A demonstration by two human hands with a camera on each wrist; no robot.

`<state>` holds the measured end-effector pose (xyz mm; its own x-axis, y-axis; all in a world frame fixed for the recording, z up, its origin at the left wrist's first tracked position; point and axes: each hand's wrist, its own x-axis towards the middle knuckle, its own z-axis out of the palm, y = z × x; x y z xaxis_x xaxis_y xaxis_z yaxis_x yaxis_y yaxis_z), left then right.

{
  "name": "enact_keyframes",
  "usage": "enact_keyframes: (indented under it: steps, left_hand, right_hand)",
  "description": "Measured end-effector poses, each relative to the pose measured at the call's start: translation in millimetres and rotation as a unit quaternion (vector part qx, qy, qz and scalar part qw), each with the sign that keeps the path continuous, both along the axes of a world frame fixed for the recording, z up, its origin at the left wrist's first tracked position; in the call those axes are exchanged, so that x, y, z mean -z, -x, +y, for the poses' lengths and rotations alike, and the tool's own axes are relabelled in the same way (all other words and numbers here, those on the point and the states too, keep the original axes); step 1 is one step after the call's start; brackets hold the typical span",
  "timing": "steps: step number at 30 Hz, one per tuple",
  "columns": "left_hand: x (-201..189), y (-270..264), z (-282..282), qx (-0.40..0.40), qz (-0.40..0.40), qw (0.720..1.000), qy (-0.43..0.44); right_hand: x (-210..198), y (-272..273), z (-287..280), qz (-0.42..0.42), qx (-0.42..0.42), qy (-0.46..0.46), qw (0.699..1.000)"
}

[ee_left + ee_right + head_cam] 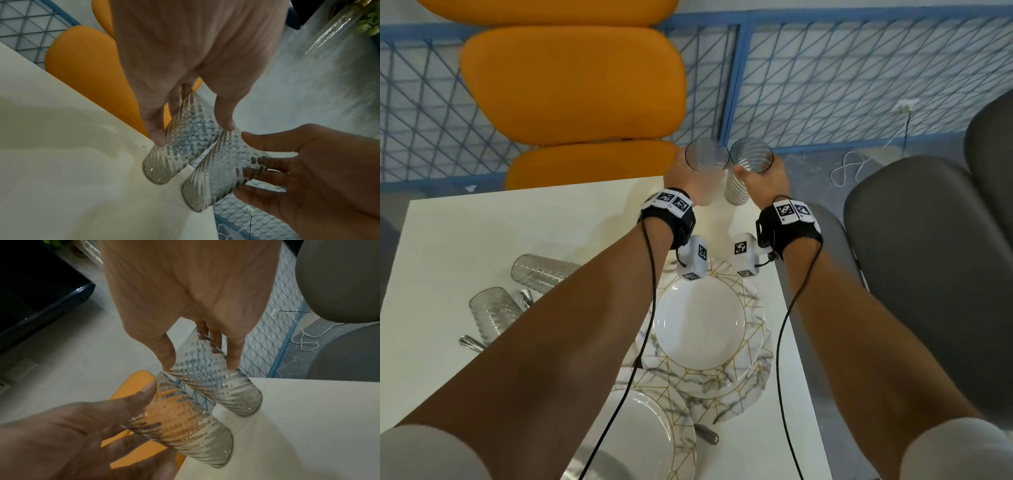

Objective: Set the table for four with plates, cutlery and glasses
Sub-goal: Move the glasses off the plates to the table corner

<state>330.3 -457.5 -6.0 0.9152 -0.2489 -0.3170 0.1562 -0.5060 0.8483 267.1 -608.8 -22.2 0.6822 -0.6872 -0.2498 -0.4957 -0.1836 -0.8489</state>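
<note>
Each of my hands grips one clear ribbed glass at the far right corner of the white table (482, 233). My left hand (683, 176) curls round the left glass (705, 171) (180, 142) (180, 428). My right hand (774, 178) holds the right glass (748, 168) (222, 175) (216, 386) right beside it. Both glasses stand upright with their bases at the table's corner; I cannot tell whether they touch it. A stack of marble-and-gold plates (722, 380) lies under my wrists, and another plate (640, 442) sits nearer me. Two more glasses (541, 270) (493, 315) and cutlery (470, 342) lie on the left.
An orange padded chair (571, 85) stands behind the table's far edge. Grey chairs (928, 257) stand close on the right. A blue mesh fence (859, 85) runs along the back, with a white cable (849, 168) on the floor.
</note>
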Motion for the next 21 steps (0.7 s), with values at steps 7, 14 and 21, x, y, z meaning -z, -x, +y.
enact_keyframes:
  steps: [7, 14, 21]
  left_hand:
    - [3.6, -11.6, -7.3, -0.019, -0.003, 1.0, -0.002]
    - [5.1, -12.8, -6.1, -0.019, 0.0, 1.0, 0.004]
    - [-9.0, -5.9, 4.8, 0.011, 0.017, 1.0, 0.016]
  right_hand:
    - [1.8, -16.7, -3.8, -0.01, -0.007, -0.008, 1.0]
    - [-0.3, -17.5, -2.6, -0.003, -0.017, -0.014, 1.0]
    - [-4.5, -6.2, 0.5, -0.006, -0.005, -0.09, 0.996]
